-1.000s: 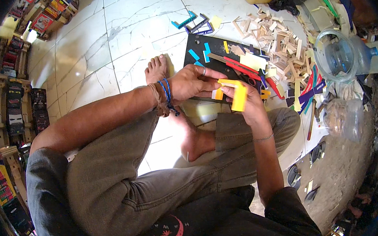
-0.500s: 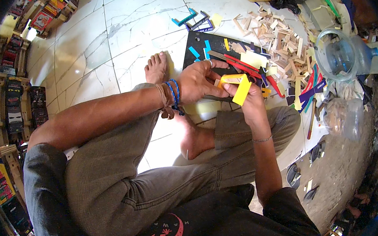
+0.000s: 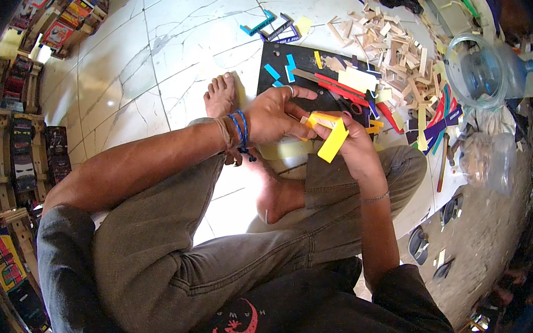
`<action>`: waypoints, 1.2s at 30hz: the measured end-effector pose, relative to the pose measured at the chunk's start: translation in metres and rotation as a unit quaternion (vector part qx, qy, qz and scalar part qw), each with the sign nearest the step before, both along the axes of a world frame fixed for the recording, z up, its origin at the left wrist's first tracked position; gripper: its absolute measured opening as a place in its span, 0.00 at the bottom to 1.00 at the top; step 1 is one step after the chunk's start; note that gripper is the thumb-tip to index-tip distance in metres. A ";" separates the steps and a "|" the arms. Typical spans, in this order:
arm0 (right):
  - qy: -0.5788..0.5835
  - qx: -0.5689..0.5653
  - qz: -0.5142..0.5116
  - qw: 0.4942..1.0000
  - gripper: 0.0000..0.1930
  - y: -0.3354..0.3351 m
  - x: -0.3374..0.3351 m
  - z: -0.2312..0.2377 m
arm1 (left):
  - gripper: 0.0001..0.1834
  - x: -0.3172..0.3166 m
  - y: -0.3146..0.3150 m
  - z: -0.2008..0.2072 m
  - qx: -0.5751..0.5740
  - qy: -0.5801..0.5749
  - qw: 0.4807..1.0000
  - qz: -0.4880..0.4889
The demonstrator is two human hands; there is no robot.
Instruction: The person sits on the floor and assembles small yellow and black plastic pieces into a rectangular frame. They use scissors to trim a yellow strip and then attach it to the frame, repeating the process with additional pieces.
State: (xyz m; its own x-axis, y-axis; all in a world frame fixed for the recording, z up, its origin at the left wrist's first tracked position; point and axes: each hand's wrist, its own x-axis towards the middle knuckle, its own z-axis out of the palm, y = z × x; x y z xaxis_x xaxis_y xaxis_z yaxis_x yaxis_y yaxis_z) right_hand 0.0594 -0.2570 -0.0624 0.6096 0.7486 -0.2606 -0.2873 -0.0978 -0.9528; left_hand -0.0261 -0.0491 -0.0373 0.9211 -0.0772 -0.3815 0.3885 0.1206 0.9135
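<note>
Both hands meet just in front of the near right part of a black board [image 3: 305, 60], with a folded yellow strip [image 3: 334, 144] between them. The strip's broad end hangs down toward the person, on the near side of the board, while its other end reaches back to the left hand's fingers.

The left hand [image 3: 268, 115] comes in over the board's near left part, back of the hand upward. Its forearm runs almost level from the left, and blue cords [image 3: 240, 130] circle the wrist. The index finger stretches out over the board, and the thumb lies lower, at the strip's left end; whether thumb and fingers close on it cannot be told.

The right hand [image 3: 356, 146] sits at the board's near right side, its forearm rising steeply from below, a thin chain bracelet [image 3: 374, 198] around the wrist. The fingers curl inward and the thumb presses on the strip, pinching it.

On the board's far left part lie short blue strips [image 3: 290, 66]; on its right part, a red-handled tool [image 3: 341, 89] and a pale yellow sheet [image 3: 357, 80]. Small wooden pieces [image 3: 401, 61] pile up to the right of the board, and a bare foot [image 3: 220, 96] rests to its left.
</note>
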 end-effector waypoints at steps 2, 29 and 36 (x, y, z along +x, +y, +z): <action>-0.009 0.005 -0.001 1.000 0.14 -0.001 0.003 -0.001 | 0.38 0.003 0.000 -0.002 -0.015 -0.005 1.000 0.015; 0.062 -0.001 -0.129 0.990 0.16 0.024 -0.036 -0.015 | 0.23 -0.002 0.009 -0.014 -0.066 0.030 0.993 0.091; 0.166 0.042 -0.143 0.975 0.16 0.017 -0.027 -0.010 | 0.25 0.001 0.012 0.009 -0.177 0.090 0.978 0.059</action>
